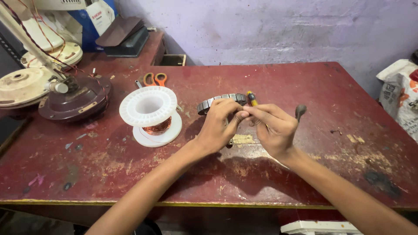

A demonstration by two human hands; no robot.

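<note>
I have the grey ring-shaped motor core (222, 101) lifted above the red bench (305, 87), my left hand (217, 126) pinched closed on its near rim and my right hand (272, 128) closed on it from the other side, with a yellow-handled tool (251, 98) poking up between my fingertips. I see no copper on the core, so I judge the winding hardly begun, and the wire sits on the white spool (150, 114) to my left, orange scissors (155, 78) lying beyond it.

Worn red table (305, 87), white wire spool (151, 115), orange-handled scissors (155, 79), brown motor housing (76, 101)
</note>
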